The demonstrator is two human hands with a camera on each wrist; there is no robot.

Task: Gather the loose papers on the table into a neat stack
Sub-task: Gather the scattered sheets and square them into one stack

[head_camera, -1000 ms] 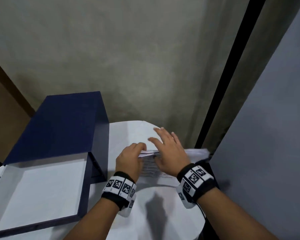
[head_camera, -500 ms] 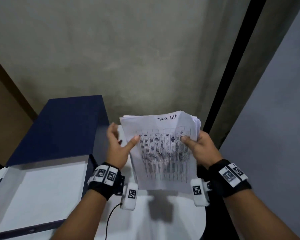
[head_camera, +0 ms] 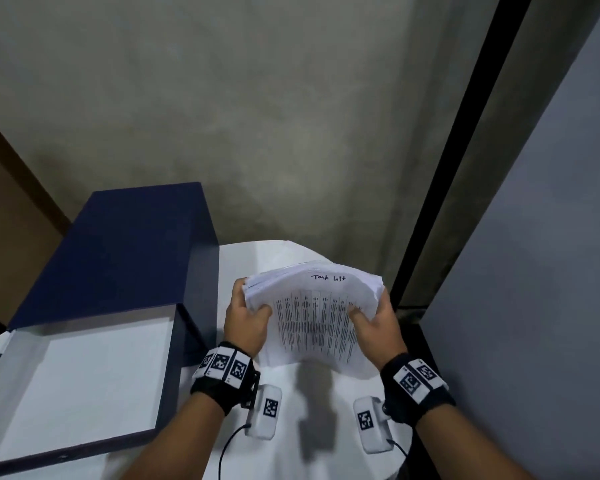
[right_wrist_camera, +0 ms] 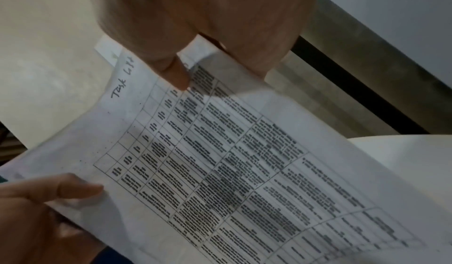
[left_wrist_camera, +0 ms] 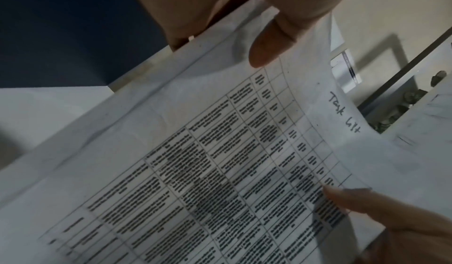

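Head view takes in a grey wall [head_camera: 257, 116] filling the upper picture, with a dark vertical strip [head_camera: 458, 150] running down beside a blue-grey panel [head_camera: 551, 254] on the right. Below the wall, at the left, a large navy box [head_camera: 118, 258] lies open on the white desk [head_camera: 312, 427], its pale inside facing up and its lid standing behind it. The desk's rounded edge shows past the box and under the forearms.

Above the desk, right of the box, a stack of papers [head_camera: 314, 317] is held up off the surface, tilted toward the camera and bowed, its upper edges fanned unevenly. The top sheet carries a printed table and a handwritten heading near its upper edge; the wrist views [left_wrist_camera: 220, 171] [right_wrist_camera: 232, 171] show the same sheet close, the small print too blurred to read.

The left hand [head_camera: 245, 322] grips the stack's left edge, thumb across the front sheet and fingers curled behind. The right hand [head_camera: 374, 323] grips the right edge the same way, thumb on the printed face. In the left wrist view the left thumb [left_wrist_camera: 269, 46] presses the page near the table's corner, and the right wrist view shows the right thumb [right_wrist_camera: 176, 75] likewise.

Each wrist wears a black band with square markers [head_camera: 222, 363] [head_camera: 414, 377].
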